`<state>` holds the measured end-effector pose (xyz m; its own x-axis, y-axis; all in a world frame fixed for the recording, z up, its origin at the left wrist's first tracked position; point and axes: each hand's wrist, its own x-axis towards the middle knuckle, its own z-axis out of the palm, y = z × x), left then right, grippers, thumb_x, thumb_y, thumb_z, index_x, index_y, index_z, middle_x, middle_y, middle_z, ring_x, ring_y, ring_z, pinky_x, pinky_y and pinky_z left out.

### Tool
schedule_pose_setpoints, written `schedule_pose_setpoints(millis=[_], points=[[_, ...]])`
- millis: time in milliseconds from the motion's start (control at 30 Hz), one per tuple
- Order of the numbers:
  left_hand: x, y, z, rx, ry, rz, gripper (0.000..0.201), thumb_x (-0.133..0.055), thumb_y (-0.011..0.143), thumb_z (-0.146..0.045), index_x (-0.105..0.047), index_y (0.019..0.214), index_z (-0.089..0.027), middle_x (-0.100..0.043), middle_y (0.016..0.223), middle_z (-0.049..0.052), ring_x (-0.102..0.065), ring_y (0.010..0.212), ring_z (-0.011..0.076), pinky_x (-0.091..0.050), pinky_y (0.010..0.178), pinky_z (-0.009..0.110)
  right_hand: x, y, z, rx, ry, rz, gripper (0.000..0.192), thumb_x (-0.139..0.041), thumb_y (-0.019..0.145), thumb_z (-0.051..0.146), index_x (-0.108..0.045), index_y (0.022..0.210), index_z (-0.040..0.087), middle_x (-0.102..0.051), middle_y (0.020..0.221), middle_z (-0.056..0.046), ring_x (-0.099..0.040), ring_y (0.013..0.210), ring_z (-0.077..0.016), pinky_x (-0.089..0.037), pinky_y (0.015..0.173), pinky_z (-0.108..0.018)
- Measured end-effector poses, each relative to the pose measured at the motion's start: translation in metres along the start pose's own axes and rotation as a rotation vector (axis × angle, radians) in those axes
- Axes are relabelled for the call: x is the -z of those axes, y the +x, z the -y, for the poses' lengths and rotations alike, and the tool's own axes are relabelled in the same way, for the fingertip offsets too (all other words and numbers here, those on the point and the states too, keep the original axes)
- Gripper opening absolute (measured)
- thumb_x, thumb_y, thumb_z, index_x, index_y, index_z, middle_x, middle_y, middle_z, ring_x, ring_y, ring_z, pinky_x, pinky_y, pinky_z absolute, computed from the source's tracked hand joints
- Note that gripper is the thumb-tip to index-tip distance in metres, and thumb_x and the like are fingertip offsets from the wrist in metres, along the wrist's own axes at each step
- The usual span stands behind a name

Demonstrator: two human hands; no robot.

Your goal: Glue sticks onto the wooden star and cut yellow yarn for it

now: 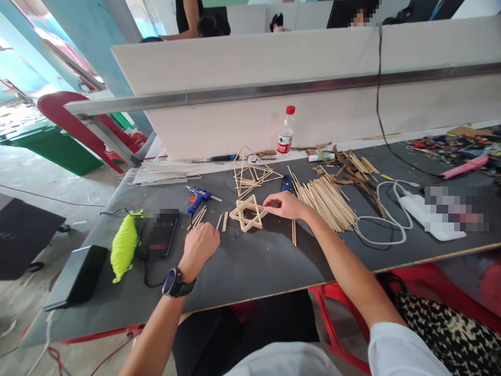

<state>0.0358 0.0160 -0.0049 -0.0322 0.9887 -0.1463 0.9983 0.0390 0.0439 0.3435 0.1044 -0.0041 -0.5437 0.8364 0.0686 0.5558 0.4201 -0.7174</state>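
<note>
Head view — right hand (285,204) touches stick star (247,213); left hand (199,246) fisted.

Bare forearms, a black round-faced wristwatch (174,283) on the left, white short sleeve (399,350) right.

- The right hand (285,204) rests its fingertips on the right edge of a flat star of wooden sticks (248,213) lying on the dark table (254,266); a bundle of loose sticks (326,201) lies just to its right
- The left hand (200,245), loosely curled and with a black watch (175,283) at the wrist, sits on the table near a few short sticks (224,221)
- Behind the star stands a pyramid-shaped stick frame (250,172); a blue glue gun (199,198) lies to its left
- A yellow ball of yarn (124,245) and a phone (160,236) lie at the left; a water bottle (286,132) stands at the back by the white partition (250,68); a white cable (385,219) curls at the right
</note>
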Motion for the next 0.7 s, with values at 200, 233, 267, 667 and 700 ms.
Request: schedule_pose_setpoints(millis=[200, 233, 267, 667, 700], points=[[0.009, 0.004, -0.002, 0.043, -0.045, -0.117, 0.032, -0.048, 0.096, -0.030, -0.074, 0.096, -0.013, -0.075, 0.108, 0.020, -0.073, 0.102, 0.0351, -0.054, 0.083, 0.042, -0.001, 0.000, -0.002, 0.008, -0.004, -0.003, 0.020, -0.069, 0.089, 0.036, -0.079, 0.097, 0.020, -0.080, 0.087, -0.004, -0.065, 0.067, -0.0154, -0.047, 0.066, -0.027], [0.010, 0.005, -0.004, 0.020, -0.085, -0.136, 0.031, -0.048, 0.097, -0.031, -0.074, 0.097, -0.014, -0.075, 0.108, 0.018, -0.072, 0.102, 0.0332, -0.054, 0.084, 0.040, -0.001, 0.000, -0.002, 0.009, -0.001, -0.002, 0.020, -0.068, 0.090, 0.036, -0.079, 0.097, 0.021, -0.080, 0.087, -0.004, -0.066, 0.068, -0.0154, -0.048, 0.067, -0.027], [0.011, 0.006, -0.006, -0.003, -0.120, -0.142, 0.030, -0.049, 0.097, -0.032, -0.074, 0.097, -0.015, -0.075, 0.107, 0.016, -0.072, 0.101, 0.0314, -0.053, 0.086, 0.039, -0.001, 0.000, -0.002, 0.010, 0.000, 0.000, 0.020, -0.068, 0.090, 0.036, -0.079, 0.097, 0.021, -0.080, 0.088, -0.004, -0.066, 0.068, -0.0155, -0.048, 0.067, -0.027], [-0.007, 0.012, -0.012, -0.113, -0.005, -0.031, 0.029, -0.049, 0.101, -0.025, -0.073, 0.095, -0.012, -0.074, 0.099, 0.017, -0.071, 0.100, 0.0282, -0.050, 0.089, 0.035, 0.001, 0.000, 0.000, -0.016, -0.036, -0.031, 0.024, -0.070, 0.090, 0.034, -0.081, 0.106, 0.021, -0.081, 0.093, -0.006, -0.068, 0.072, -0.0167, -0.050, 0.071, -0.028], [-0.008, 0.012, -0.012, -0.111, 0.009, -0.024, 0.029, -0.049, 0.102, -0.026, -0.073, 0.094, -0.012, -0.074, 0.099, 0.017, -0.071, 0.101, 0.0288, -0.050, 0.089, 0.036, 0.001, 0.000, 0.000, -0.019, -0.038, -0.035, 0.025, -0.070, 0.090, 0.034, -0.080, 0.108, 0.021, -0.081, 0.094, -0.006, -0.068, 0.073, -0.0170, -0.050, 0.071, -0.028]])
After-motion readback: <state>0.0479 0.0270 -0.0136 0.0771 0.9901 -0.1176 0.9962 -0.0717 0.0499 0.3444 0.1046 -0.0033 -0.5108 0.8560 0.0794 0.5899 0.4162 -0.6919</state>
